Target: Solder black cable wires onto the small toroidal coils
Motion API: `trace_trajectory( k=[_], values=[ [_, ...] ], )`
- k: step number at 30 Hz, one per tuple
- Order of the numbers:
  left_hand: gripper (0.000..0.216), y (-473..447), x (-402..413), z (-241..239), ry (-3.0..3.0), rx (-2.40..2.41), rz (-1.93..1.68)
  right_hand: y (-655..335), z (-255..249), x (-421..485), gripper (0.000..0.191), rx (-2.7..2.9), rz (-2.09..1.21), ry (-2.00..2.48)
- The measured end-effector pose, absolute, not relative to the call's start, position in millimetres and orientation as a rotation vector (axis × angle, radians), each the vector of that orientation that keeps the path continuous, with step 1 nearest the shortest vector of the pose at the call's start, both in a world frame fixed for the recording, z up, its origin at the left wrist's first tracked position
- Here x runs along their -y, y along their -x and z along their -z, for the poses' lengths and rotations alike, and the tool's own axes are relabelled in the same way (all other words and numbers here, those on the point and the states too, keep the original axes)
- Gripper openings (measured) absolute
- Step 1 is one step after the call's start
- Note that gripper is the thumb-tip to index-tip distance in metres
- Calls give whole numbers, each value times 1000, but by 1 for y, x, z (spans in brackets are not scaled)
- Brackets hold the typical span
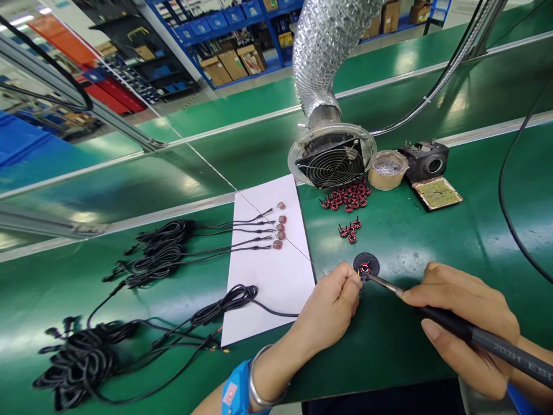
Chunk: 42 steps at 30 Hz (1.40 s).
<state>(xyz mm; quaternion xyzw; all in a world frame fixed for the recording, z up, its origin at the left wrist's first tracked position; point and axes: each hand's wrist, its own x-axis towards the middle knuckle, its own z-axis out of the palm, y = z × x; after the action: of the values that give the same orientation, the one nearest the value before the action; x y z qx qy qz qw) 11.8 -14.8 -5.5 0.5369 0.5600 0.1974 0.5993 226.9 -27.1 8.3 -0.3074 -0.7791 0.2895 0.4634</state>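
My right hand (470,323) is closed around the dark handle of a soldering iron (470,334). The iron's tip meets a small red-and-black ring-shaped part (365,267), which sits on a round black disc (367,259). Just left of that part, my left hand (334,300) pinches the end of a black cable (276,312); a bit of yellow wire shows at the fingertips. A thin solder wire (298,249) slants down from the upper left to this hand. My fingers hide most of the cable's end.
Several loose ring parts (348,196) lie below a fan-fronted exhaust hood (332,161). Right of it stand a round tub (387,170) and a soldering-iron stand with sponge (436,193). Cables with attached parts cross a white sheet (268,282); coiled cables (82,363) lie left.
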Motion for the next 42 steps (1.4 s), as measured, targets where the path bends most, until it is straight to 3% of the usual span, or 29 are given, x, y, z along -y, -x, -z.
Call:
trace_trajectory(
  k=[12, 19, 42],
  values=[
    [23, -8, 10, 2, -1254, -1275, -472, -222, -9, 8, 39, 1925, -533, 857],
    [27, -5, 0, 3, -1245, -1238, -448, -202, 10, -19, 21, 2173, -598, 806],
    [27, -1, -17, 6, -1175, -1208, -389, -192, 25, -27, 27, 2087, -570, 764]
  ],
)
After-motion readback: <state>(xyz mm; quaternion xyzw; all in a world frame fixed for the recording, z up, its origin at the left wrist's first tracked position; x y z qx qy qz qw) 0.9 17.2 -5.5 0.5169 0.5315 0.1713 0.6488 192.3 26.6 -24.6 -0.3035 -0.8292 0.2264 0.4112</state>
